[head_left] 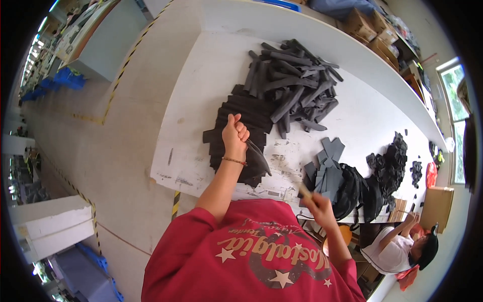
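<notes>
My left hand [235, 135] is closed in a fist above a spread of overlapping dark strips [229, 113] on the white table. A black fabric piece [259, 160] hangs from that fist, folded and pointing toward the table's near edge. Over the near edge, farther right, my right hand [322, 209] is wrapped round a slim tan-handled tool [305, 192]; its tip is too blurred to tell its kind. Just beyond this hand lies a pile of flat dark grey strips [328, 168].
A tall heap of rolled dark grey strips [297, 80] lies at the back. Black pieces [392, 156] are piled at the right. A low white wall [322, 30] borders the table's far side. A seated person [397, 246] works at the right, near a cardboard box [436, 209].
</notes>
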The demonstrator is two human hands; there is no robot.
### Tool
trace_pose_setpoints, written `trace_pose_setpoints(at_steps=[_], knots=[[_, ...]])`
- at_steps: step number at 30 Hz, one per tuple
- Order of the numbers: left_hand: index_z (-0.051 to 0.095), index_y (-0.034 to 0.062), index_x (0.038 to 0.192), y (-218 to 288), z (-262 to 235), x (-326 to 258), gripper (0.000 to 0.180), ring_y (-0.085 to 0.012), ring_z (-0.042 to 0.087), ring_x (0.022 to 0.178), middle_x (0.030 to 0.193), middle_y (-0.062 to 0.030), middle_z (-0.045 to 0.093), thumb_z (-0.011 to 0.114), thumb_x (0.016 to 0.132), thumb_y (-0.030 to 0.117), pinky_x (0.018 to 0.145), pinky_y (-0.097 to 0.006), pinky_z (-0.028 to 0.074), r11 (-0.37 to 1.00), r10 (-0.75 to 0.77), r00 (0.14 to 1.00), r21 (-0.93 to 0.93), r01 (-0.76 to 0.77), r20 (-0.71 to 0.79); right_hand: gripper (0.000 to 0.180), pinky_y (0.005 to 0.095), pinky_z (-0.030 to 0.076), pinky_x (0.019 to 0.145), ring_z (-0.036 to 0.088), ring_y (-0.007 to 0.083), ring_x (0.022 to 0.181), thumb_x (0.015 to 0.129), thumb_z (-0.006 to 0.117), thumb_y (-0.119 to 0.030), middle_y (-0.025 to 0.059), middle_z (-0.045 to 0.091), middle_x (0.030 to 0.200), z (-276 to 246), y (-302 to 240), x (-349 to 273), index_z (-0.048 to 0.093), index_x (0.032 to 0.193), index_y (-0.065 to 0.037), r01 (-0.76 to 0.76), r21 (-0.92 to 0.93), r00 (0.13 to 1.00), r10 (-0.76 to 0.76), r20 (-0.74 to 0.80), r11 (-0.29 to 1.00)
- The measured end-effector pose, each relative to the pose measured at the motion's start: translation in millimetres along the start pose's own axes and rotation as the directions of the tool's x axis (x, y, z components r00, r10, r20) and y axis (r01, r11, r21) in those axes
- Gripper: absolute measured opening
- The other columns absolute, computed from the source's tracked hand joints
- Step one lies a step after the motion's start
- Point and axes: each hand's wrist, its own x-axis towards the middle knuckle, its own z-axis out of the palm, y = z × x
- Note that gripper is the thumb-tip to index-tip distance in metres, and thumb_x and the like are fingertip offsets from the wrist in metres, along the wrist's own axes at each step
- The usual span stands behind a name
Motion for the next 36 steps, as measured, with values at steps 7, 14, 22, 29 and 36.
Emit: trace_pose_setpoints(at_steps=[7, 14, 22, 29, 36], knots=[[0.057, 0.0070, 0.091, -51.0, -1.4, -18.3, 0.027, -0.0097, 0.045, 0.050, 0.064, 0.0002, 0.051, 0.050, 0.097, 0.032, 0.046, -0.022, 0.037, 0.985, -0.165, 0.973, -0.083, 0.153, -0.165, 0.015, 0.0200, 0.025, 0.046, 0.033, 0.0012, 0.052, 0.090, 0.065, -0.019, -0.0085, 0.038, 0.059, 63.7, -54.8, 121.3, 0.062, 0.090, -0.004, 0.292, 0.404, 0.910, -0.122, -0.396, 0.867], [0.059, 0.0000, 0.095, -38.6, 17.5, -73.9, 0.031, -0.0095, 0.053, 0.057, 0.067, -0.0023, 0.057, 0.056, 0.094, 0.031, 0.055, -0.022, 0.044, 0.452, -0.595, 0.700, 0.884, -0.115, 0.395, 0.035, 0.0257, 0.030, 0.051, 0.035, 0.0054, 0.061, 0.094, 0.059, -0.027, -0.0041, 0.041, 0.061, 33.8, -56.6, 151.0, 0.057, 0.074, 0.001, 0.269, 0.162, 0.850, -0.155, -0.504, 0.949], [0.053, 0.0047, 0.078, -59.4, -48.8, -119.2, 0.029, -0.0144, 0.054, 0.052, 0.059, -0.0051, 0.055, 0.045, 0.097, 0.025, 0.051, -0.027, 0.043, 0.576, -0.564, 0.706, 0.817, -0.035, 0.428, 0.035, 0.0215, 0.026, 0.045, 0.034, 0.0049, 0.050, 0.095, 0.056, -0.034, -0.0052, 0.040, 0.058, -87.5, -103.0, 209.6, 0.054, 0.071, -0.008, 0.507, 0.411, 0.571, 0.062, -0.818, 0.757], [0.062, 0.0050, 0.085, 24.8, -52.3, -15.2, 0.017, -0.0273, 0.057, 0.083, 0.088, -0.0079, 0.058, 0.073, 0.072, 0.009, 0.075, -0.037, 0.048, -0.499, 0.363, 0.552, 0.657, -0.565, 0.750, 0.048, 0.0233, 0.040, 0.060, 0.050, 0.0089, 0.064, 0.092, 0.057, -0.041, 0.0030, 0.055, 0.073, -166.6, -96.1, 269.7, 0.059, 0.111, 0.003, 0.316, -0.107, 0.443, -0.246, -0.862, 0.943], [0.067, 0.0035, 0.082, 43.3, -85.5, 20.6, 0.013, -0.0245, 0.060, 0.081, 0.083, -0.0063, 0.062, 0.074, 0.073, 0.008, 0.073, -0.034, 0.049, -0.220, 0.200, 0.764, 0.788, -0.576, 0.614, 0.021, 0.0303, 0.046, 0.064, 0.061, 0.0182, 0.069, 0.094, 0.054, -0.018, 0.0101, 0.061, 0.073, -39.8, -3.1, 198.7, 0.064, 0.106, -0.004, 0.296, -0.196, 0.876, -0.347, -0.334, 0.935]])
